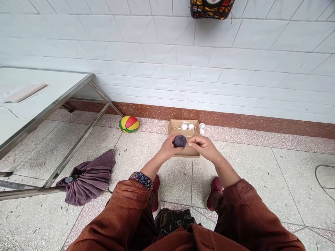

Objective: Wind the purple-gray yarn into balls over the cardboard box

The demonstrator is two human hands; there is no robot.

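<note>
The left grip [169, 147] is closed around a round, dark purple-grey ball of wound yarn [180, 141]; the right grip [205, 148] is pinched at that ball's right side, though what lies between its fingertips is too small to tell. Beneath and just beyond both grips sits an open, tan cardboard box [193, 152], with small, round white balls [184, 126] and loose pale strands [177, 128] in its far part. If the left grip slackened or the right tugged hard, the yarn could slip, roll away or unwind. Lowered fingers might also snag those strands or knock the box's rim. Ahead of the grips, the white tiled wall [157, 78] limits reach. Well left of them stands a metal-edged white tabletop [60, 78]; to their right, speckled pale stone floor [248, 167] leaves wide room for moving.
</note>
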